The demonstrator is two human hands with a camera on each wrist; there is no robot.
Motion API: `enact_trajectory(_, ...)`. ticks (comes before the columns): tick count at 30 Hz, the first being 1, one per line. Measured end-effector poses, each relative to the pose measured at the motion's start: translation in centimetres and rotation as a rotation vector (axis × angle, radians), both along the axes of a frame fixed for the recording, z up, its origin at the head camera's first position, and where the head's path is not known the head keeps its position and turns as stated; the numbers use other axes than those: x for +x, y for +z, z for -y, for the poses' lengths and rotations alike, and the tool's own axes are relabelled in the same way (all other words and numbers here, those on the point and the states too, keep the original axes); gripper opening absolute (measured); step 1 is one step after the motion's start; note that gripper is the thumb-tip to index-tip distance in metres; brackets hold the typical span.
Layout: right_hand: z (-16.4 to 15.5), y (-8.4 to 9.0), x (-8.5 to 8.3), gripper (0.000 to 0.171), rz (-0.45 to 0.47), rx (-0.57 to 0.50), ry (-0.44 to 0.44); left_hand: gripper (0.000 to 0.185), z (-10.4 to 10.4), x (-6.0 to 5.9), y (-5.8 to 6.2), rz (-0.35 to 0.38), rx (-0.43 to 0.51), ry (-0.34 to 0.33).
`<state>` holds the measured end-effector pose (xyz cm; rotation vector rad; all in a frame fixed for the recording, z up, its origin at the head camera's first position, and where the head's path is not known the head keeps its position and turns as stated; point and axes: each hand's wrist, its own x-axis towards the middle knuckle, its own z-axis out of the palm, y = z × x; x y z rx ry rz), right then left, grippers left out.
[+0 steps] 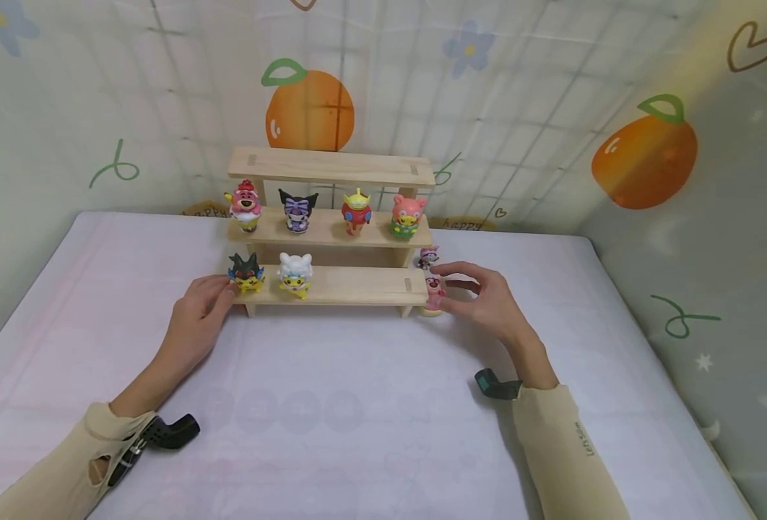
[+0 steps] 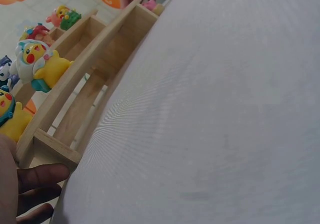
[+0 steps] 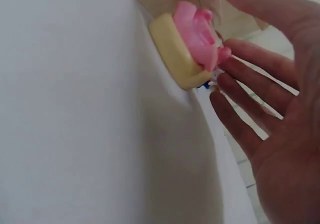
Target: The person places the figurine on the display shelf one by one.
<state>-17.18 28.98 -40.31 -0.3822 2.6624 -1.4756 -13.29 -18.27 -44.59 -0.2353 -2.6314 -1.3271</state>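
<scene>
The right hand has its fingers spread wide around a pink figure on a cream base (not yet pinched), at 3 o'clock of the wooden shelf. It looks light, rigid and smooth; grasping the base seems safest. The left hand rests loosely against the shelf's 9 o'clock end.

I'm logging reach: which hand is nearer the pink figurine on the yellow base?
Right. The right hand is at the pink figurine, fingers around it; the left hand rests at the wooden shelf's opposite end.
</scene>
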Motion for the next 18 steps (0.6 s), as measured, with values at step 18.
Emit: enact_trajectory(18, -0.6, -1.2, -0.5, 0.072, 0.040, 0.190, 0.084, 0.043, 0.0, -0.1, 0.0, -0.012, 0.010, -0.003)
